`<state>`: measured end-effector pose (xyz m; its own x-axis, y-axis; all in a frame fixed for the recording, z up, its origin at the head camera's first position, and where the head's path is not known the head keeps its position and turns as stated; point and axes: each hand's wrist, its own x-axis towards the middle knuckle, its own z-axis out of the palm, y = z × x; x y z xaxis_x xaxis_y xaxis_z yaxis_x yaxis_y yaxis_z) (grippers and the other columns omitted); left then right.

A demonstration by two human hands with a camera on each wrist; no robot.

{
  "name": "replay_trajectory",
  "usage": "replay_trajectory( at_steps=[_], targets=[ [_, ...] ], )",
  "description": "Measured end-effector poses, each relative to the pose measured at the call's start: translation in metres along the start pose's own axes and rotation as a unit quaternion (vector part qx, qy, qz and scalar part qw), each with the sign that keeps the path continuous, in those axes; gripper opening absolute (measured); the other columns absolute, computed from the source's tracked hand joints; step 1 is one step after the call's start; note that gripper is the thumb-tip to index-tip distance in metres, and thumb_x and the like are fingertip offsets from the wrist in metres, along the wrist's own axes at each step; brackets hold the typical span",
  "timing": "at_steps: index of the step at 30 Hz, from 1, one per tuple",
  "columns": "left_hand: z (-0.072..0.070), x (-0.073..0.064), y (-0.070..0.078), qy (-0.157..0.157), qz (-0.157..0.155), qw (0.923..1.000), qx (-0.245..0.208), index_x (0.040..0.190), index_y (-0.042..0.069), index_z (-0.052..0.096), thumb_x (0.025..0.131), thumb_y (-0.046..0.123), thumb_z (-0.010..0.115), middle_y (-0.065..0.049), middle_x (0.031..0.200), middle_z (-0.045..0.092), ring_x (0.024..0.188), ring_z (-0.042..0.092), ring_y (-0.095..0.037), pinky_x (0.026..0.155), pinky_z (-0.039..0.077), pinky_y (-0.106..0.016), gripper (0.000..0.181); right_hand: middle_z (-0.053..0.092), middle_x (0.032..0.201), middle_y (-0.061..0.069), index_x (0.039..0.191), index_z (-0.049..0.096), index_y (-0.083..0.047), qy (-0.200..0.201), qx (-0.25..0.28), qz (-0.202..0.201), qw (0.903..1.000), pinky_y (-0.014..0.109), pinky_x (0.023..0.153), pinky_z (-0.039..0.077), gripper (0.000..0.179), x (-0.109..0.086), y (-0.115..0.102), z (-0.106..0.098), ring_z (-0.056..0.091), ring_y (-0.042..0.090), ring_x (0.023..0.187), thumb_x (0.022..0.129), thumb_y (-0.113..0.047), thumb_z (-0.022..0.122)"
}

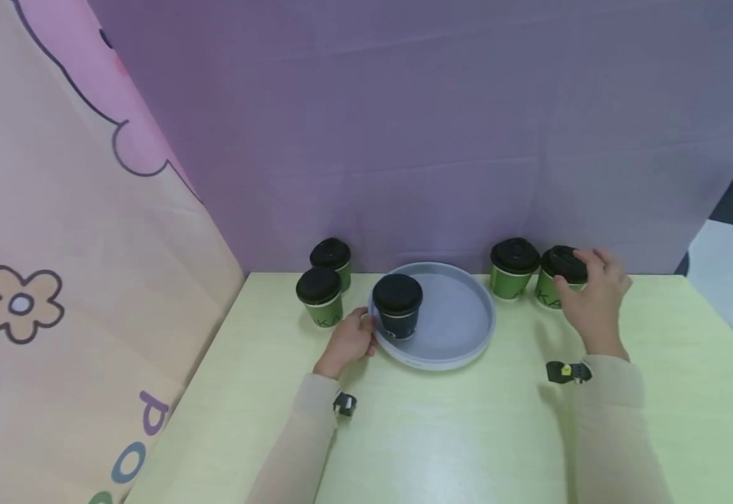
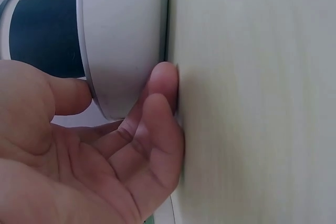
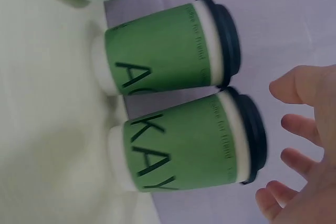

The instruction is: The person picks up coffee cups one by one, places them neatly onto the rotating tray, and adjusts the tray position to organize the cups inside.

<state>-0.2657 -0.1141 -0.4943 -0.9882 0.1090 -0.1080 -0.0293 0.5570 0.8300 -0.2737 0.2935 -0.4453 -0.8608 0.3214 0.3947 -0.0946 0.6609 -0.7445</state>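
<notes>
A round grey tray (image 1: pixel 461 315) lies on the table, and a dark paper cup with a black lid (image 1: pixel 398 305) stands on its left side. At the tray's left edge my left hand (image 1: pixel 348 339) grips it; in the left wrist view the thumb (image 2: pixel 73 97) is at the rim and the fingers curl low against the side wall. My right hand (image 1: pixel 596 301) hovers by the rightmost green paper cup (image 3: pixel 181 153), its fingers spread and apart from the black lid (image 3: pixel 252 137) in the right wrist view. Another green cup (image 1: pixel 511 276) stands close beside that one.
Two more green cups with black lids, a front one (image 1: pixel 322 301) and a back one (image 1: pixel 333 259), stand left of the tray. A purple backdrop (image 1: pixel 404 140) rises behind the pale table (image 1: pixel 442 434), and a printed cloth (image 1: pixel 89 245) hangs on the left.
</notes>
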Motion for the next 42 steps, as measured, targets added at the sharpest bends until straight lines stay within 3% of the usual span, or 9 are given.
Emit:
replay_trajectory(
  at_steps=[10, 16, 23, 33, 42],
  targets=[
    [0.0, -0.002, 0.002, 0.024, 0.0, 0.9996, 0.012, 0.148, 0.003, 0.049, 0.11, 0.027, 0.042, -0.013, 0.084, 0.073, 0.054, 0.063, -0.014, 0.053, 0.047, -0.023, 0.045, 0.01, 0.17, 0.019, 0.156, 0.036, -0.002, -0.053, -0.018, 0.014, 0.9983, 0.079, 0.11, 0.023, 0.064, -0.004, 0.014, 0.006, 0.008, 0.054, 0.148, 0.098, -0.017, 0.06],
    [-0.005, -0.004, 0.003, -0.017, -0.014, 0.9997, -0.011, 0.152, 0.002, 0.041, 0.11, 0.028, 0.041, -0.014, 0.091, 0.071, 0.061, 0.066, -0.017, 0.059, 0.055, -0.029, 0.05, 0.006, 0.171, 0.02, 0.155, 0.034, -0.001, -0.057, -0.013, 0.032, 0.9978, 0.079, 0.111, 0.019, 0.065, -0.004, 0.014, 0.006, 0.008, 0.053, 0.149, 0.098, -0.02, 0.061],
    [-0.013, -0.004, 0.003, -0.073, -0.022, 0.9968, -0.025, 0.157, 0.001, 0.032, 0.106, 0.026, 0.047, -0.016, 0.098, 0.072, 0.071, 0.07, -0.02, 0.066, 0.06, -0.033, 0.059, 0.017, 0.17, 0.017, 0.142, 0.043, 0.004, -0.017, -0.005, 0.044, 0.9989, 0.073, 0.114, 0.023, 0.058, -0.003, 0.013, 0.006, 0.015, 0.05, 0.148, 0.096, -0.023, 0.067],
    [-0.015, -0.004, 0.003, -0.082, -0.03, 0.9953, -0.042, 0.158, 0.002, 0.032, 0.103, 0.026, 0.054, -0.016, 0.1, 0.073, 0.074, 0.071, -0.021, 0.068, 0.061, -0.033, 0.063, 0.023, 0.17, 0.013, 0.13, 0.045, 0.006, -0.009, -0.007, 0.064, 0.9979, 0.066, 0.12, 0.025, 0.059, -0.002, 0.011, 0.005, 0.021, 0.05, 0.15, 0.092, -0.028, 0.075],
    [-0.016, -0.006, 0.005, -0.093, -0.02, 0.9953, -0.018, 0.157, 0.001, 0.032, 0.099, 0.03, 0.062, -0.015, 0.1, 0.073, 0.076, 0.072, -0.022, 0.068, 0.06, -0.034, 0.072, 0.02, 0.171, 0.011, 0.12, 0.043, 0.005, -0.039, -0.017, 0.097, 0.9943, 0.065, 0.12, 0.026, 0.061, 0.001, 0.007, 0.003, 0.021, 0.049, 0.153, 0.09, -0.034, 0.078]
  ],
)
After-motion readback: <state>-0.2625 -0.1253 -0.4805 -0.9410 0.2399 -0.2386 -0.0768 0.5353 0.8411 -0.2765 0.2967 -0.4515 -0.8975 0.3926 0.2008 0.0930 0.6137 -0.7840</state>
